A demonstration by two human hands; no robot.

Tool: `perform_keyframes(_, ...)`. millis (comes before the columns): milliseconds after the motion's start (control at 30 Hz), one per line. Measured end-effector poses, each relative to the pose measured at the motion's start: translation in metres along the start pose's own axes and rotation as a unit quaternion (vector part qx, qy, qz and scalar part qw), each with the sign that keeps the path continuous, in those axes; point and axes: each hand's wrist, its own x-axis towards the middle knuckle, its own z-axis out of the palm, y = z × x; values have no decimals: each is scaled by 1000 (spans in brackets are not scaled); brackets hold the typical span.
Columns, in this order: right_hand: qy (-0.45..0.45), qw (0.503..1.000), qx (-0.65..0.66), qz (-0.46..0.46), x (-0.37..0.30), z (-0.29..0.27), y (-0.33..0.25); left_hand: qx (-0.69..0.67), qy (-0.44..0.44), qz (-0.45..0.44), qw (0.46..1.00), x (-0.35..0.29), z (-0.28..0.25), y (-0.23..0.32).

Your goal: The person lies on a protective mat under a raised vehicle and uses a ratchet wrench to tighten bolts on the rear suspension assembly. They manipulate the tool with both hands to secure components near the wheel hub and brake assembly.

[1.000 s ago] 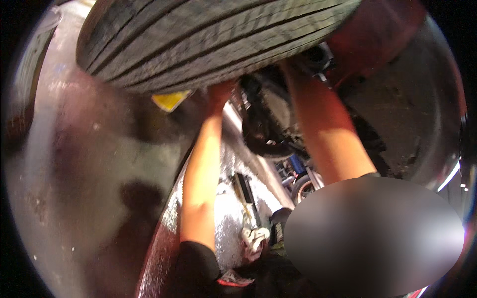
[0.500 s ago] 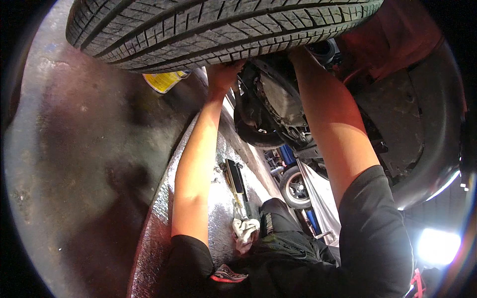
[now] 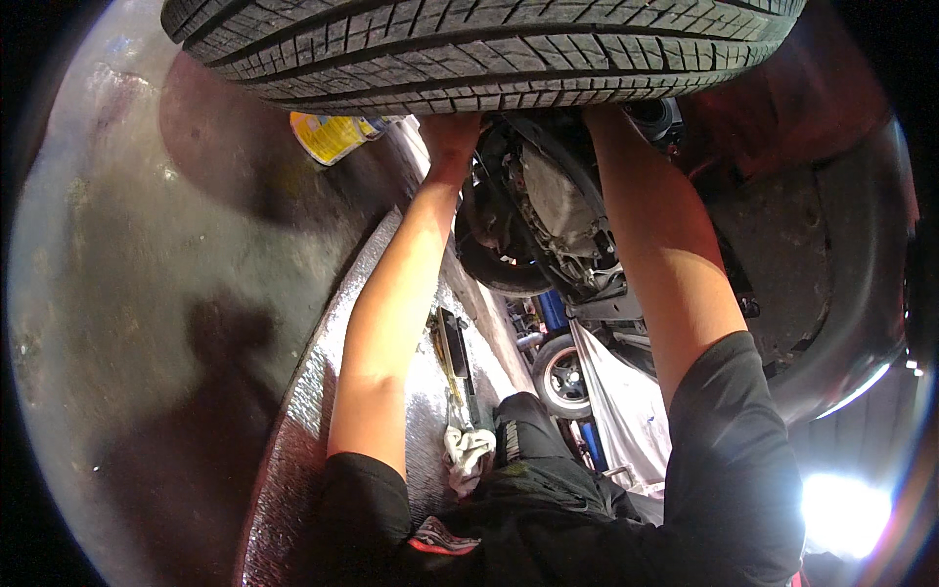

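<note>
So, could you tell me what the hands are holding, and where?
Both arms reach up to the tyre; the left hand touches its tread edge, the right is hidden behind it.

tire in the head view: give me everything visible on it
The tire is black rubber and fills the top of the view, tread side toward the camera. Long grooves run along it, crossed by short cuts that break the tread into blocks. It looks dusty but whole. Both arms reach up behind its lower edge: the left hand meets it there, partly hidden, and the right hand is out of sight behind it. No rim or sidewall shows.
</note>
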Motion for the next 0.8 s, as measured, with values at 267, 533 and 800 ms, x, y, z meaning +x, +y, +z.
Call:
perform_keyframes(267, 3, 1000, -15, 3, -3, -10, 18, 136, -49, -1, 990, -19, -7, 45)
perform_keyframes(533, 45, 998, 48, -4, -1, -9, 12, 102, 2, 120, 988, -4, -13, 23)
perform_keyframes(800, 208, 894, 374, -132, -137, -49, -14, 255, -91, 138, 953, -10, -9, 11)
